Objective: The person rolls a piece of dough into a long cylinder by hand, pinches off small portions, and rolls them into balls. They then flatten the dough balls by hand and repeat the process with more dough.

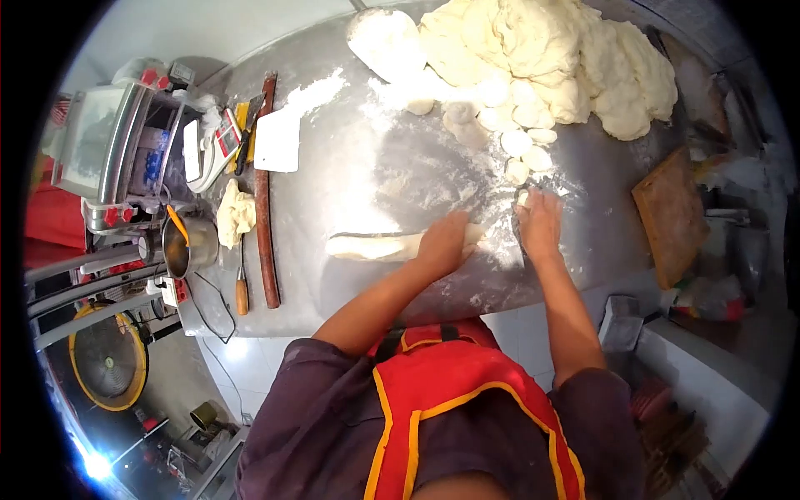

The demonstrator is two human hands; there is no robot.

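Note:
A long pale dough roll (375,247) lies across the floured metal table. My left hand (444,243) is closed over its right part, and a short end of the roll shows beyond the fingers. To the right, my right hand (540,223) is curled down at the table, apart from the roll's end. Along its left side shows a thin dark-edged tool (520,229), possibly a dough scraper; most of it is hidden. By the right fingertips sits a small dough piece (522,198). Several cut dough pieces (517,172) lie just past that hand.
A large dough mass (533,50) covers the table's far right. On the left lie a rolling pin (264,217), a white card-like plate (277,142), a scale (218,148), a dough lump (236,214) and a wooden-handled tool (242,296). A wooden board (671,217) stands at the right edge.

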